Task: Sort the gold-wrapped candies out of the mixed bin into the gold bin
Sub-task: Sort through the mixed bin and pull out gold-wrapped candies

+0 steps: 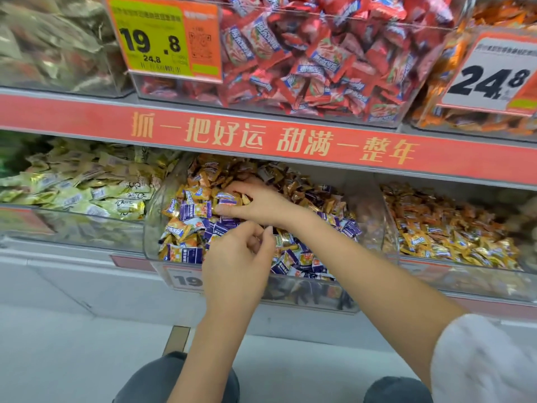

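The clear mixed bin [151, 228] at the centre of the lower shelf holds purple-wrapped candies [190, 255] and gold-wrapped candies [200, 194] jumbled together. My right hand [261, 203] reaches into the pile from the right. Its fingers curl round a few candies, with a gold wrapper [245, 199] showing between them. My left hand [239, 255] hovers at the bin's front edge with fingers curled toward the thumb; whether it holds a candy is hidden. To the right stands the gold bin [479, 282], filled with gold wrappers of the same kind.
A bin of pale gold-green candies [72, 184] sits to the left. Just above the bins runs a red shelf strip [261, 135] that overhangs them. The upper shelf carries red candies [305, 59] and price tags [162, 36]. My knees and the floor are below.
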Motion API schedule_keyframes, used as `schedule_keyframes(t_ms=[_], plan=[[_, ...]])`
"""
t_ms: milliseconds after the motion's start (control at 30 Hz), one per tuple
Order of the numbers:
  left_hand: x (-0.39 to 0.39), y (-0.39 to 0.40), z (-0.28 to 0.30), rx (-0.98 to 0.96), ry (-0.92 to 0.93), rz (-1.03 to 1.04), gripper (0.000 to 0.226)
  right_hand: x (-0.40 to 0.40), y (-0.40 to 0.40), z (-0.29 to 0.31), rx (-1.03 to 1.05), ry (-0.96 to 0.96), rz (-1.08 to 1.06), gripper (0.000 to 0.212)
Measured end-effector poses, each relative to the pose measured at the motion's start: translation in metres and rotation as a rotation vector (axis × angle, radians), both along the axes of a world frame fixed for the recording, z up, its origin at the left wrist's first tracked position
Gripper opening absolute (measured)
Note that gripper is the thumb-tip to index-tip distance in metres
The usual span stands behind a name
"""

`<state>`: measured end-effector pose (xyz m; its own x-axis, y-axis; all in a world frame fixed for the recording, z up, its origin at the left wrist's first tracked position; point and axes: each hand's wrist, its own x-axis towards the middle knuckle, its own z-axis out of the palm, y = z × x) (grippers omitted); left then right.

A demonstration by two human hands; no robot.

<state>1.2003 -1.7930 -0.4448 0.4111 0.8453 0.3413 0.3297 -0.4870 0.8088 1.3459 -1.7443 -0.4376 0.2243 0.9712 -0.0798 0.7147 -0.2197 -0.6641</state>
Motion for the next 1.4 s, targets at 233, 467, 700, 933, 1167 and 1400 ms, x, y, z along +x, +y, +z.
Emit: schedule_keyframes(t_ms=[233, 467, 700, 933, 1167, 1400], plan=[[-0.003, 0.005, 0.004, -0.027, -0.020, 0.067, 0.027, 0.007, -0.022, 0.017, 0.109, 0.087, -0.107, 0.033], [0.004, 0.007, 0.008, -0.021, -0.029, -0.043, 0.054, 0.007, -0.051, 0.034, 0.156, 0.802, -0.442, 0.013], [0.022, 0.005, 0.014, -0.056, -0.174, -0.147, 0.036, 0.003, -0.071, 0.038, -0.012, 1.193, -0.529, 0.028], [0.017, 0.022, 0.011, -0.195, -0.209, 0.013, 0.011, 0.017, -0.096, 0.047, 0.058, 1.510, -0.665, 0.025], [0.016, 0.020, 0.008, 0.040, -0.071, 0.113, 0.017, 0.034, -0.174, 0.073, 0.301, 1.347, -0.740, 0.023], [0.014, 0.031, 0.000, 0.409, 0.280, 0.016, 0.004, 0.105, -0.237, 0.039, 0.525, 0.741, -1.088, 0.019]])
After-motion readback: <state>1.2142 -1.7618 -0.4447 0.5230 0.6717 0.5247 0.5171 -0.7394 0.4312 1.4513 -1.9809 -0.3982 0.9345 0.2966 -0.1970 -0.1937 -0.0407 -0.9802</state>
